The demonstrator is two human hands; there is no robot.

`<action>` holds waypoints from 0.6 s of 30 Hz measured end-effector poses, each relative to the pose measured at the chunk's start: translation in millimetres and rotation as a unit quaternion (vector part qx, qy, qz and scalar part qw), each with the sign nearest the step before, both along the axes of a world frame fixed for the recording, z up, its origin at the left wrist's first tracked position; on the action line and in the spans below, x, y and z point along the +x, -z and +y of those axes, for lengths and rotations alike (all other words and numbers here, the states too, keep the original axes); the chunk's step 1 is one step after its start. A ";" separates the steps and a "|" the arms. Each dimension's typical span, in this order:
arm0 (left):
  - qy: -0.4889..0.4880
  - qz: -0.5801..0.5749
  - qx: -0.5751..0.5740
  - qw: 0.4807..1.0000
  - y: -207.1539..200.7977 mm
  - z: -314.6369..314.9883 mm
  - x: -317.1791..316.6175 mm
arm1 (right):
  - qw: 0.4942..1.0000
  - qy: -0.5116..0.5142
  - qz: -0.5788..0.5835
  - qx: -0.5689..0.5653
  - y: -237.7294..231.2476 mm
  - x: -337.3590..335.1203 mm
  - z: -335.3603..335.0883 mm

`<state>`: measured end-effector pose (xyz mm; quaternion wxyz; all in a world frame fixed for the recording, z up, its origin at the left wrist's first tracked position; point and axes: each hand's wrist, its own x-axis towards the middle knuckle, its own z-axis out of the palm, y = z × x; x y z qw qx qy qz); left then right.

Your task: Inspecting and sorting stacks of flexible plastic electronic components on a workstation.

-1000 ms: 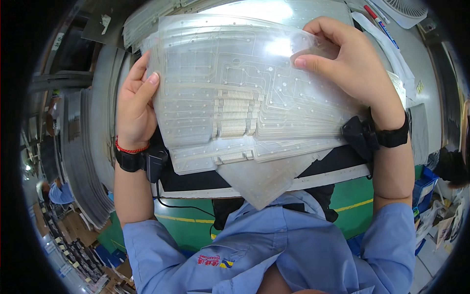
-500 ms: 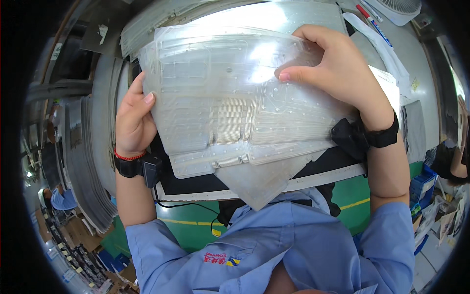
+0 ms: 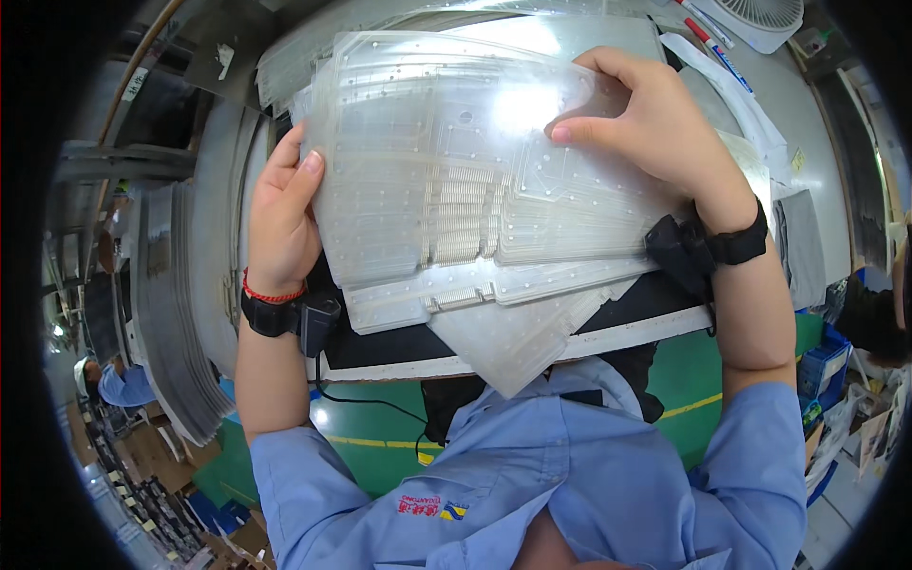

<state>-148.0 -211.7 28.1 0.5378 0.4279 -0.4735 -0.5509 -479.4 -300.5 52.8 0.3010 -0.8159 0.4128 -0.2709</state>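
Note:
A fanned stack of translucent circuit films (image 3: 380, 199), printed with fine traces and small dots, is spread before me. My left hand (image 3: 288, 223) pinches the stack's left edge, its thumb on top and the fingers mostly hidden. At the upper right, my right hand (image 3: 665, 133) grips the films, thumb resting on the top sheet and the other fingers over the far edge. The sheets overlap in steps toward me. Beneath them, a film corner (image 3: 503, 356) points toward my body past the table's edge. Glare washes out part of the top sheet.
A black mat (image 3: 380, 350) lies under the films along the white table edge. More sheets (image 3: 608, 33) are stacked behind. Red and blue markers (image 3: 719, 55) and a white fan (image 3: 765, 11) sit far right. Tall stacked sheets (image 3: 166, 304) stand left; another person (image 3: 123, 382) is beyond.
My left hand has moved right and slightly up with the films' left edge. The stack's far left corner has shifted the same way. My right hand keeps its grip with little movement.

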 end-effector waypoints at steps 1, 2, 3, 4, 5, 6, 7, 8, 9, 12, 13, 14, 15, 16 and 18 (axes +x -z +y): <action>-0.001 -0.003 0.000 1.000 0.3 -0.2 -0.6 | 1.000 0.002 -0.006 -0.007 1.9 -0.1 -0.7; -0.002 -0.006 0.001 1.000 0.7 -0.7 -0.8 | 1.000 0.005 -0.012 -0.013 4.5 -0.6 -2.0; -0.004 -0.010 0.001 1.000 1.3 -0.8 -1.1 | 1.000 0.007 -0.018 -0.020 6.4 -1.2 -2.2; -0.002 -0.002 -0.002 1.000 1.5 -1.0 -1.2 | 1.000 0.005 -0.019 -0.012 5.7 -1.0 -1.8; -0.001 0.006 -0.005 1.000 1.7 -1.0 -1.5 | 1.000 0.003 -0.020 -0.003 3.6 -1.0 -1.3; 0.001 0.014 -0.008 1.000 1.5 -0.1 -0.9 | 1.000 0.002 -0.021 0.005 2.6 -0.7 -1.0; 0.017 0.023 -0.008 1.000 -0.7 0.3 0.8 | 1.000 -0.001 -0.020 0.007 2.6 -0.9 -1.2; 0.032 0.032 -0.009 0.999 -4.1 0.6 3.5 | 1.000 -0.004 -0.019 0.010 2.8 -1.1 -1.5; 0.049 0.042 -0.009 0.998 -5.9 0.8 5.0 | 1.000 -0.007 -0.018 0.012 2.8 -1.2 -1.8; -0.022 -0.010 0.026 0.999 -2.0 0.3 1.6 | 1.000 -0.003 -0.004 0.014 2.0 -0.6 -1.0; -0.020 -0.010 0.030 0.999 -1.1 -0.5 1.0 | 1.000 0.001 -0.003 0.017 1.7 -0.7 -1.0; -0.019 -0.011 0.035 0.999 -0.2 -1.5 0.5 | 1.000 0.006 -0.002 0.020 1.6 -0.7 -1.0; -0.018 -0.012 0.039 0.999 0.6 -1.8 0.3 | 1.000 0.010 -0.002 0.022 1.7 -0.5 -1.0; -0.020 -0.006 0.038 0.999 1.5 -2.3 -0.2 | 1.000 0.008 -0.008 0.025 1.5 -0.8 -1.2; -0.024 0.007 0.036 0.999 3.0 -2.6 -0.9 | 0.999 0.004 -0.021 0.030 1.4 -1.2 -1.7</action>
